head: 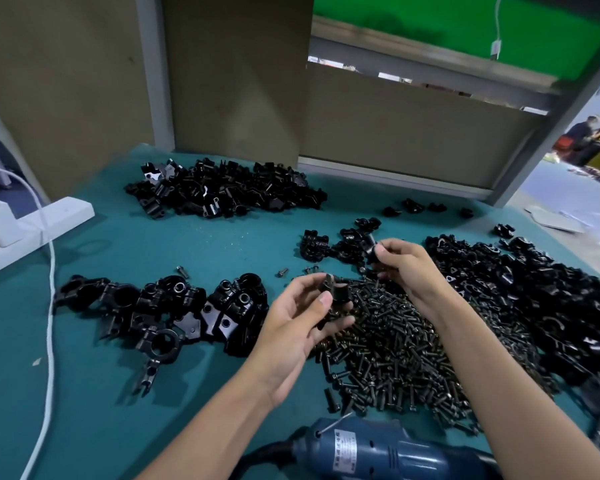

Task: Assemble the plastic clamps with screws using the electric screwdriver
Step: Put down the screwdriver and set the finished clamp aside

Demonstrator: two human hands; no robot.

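Left hand (303,313): held above the screw pile, fingers curled, a black clamp piece (336,294) pinched between thumb and fingers.
Right hand (407,263): held a bit farther back, a second small clamp part (370,245) pinched at the fingertips.
Clamp piece: its direction cannot be told; it is too dark.
Screws (395,348): heaped on the green table (194,244), pointing every way.
Electric screwdriver (388,452): laid flat at the near edge, its long side running left to right, untouched.
Finished clamps (160,313): piled to the left.
Loose parts (222,190): piled at the back.
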